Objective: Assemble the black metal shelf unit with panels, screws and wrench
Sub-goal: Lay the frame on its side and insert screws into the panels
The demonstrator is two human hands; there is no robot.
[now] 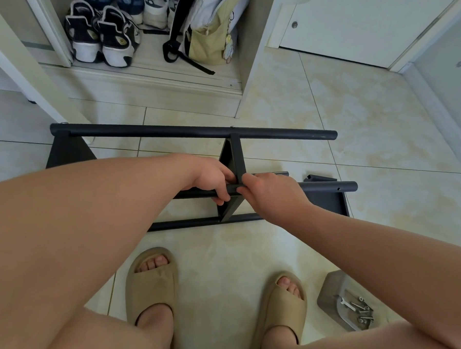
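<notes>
The black metal shelf unit lies on its side on the tiled floor. Its far pole [195, 130] runs left to right, a near pole [329, 187] is raised, and a third pole [189, 223] rests on the floor. A middle panel [235, 160] stands on edge between the poles. My left hand [213, 179] grips the near pole just left of that panel. My right hand [267, 192] pinches the joint where panel and pole meet. A loose panel [324, 198] lies flat at the right. A small wrench [347, 303] and several screws [363, 311] lie on a grey tray [329, 289].
My feet in tan slippers [152, 287] stand close in front of the frame. Sneakers [102, 37] and a backpack [208, 28] fill the open cabinet behind. A white door [363, 20] is at the back right, and a white leg [31, 72] slants at the left.
</notes>
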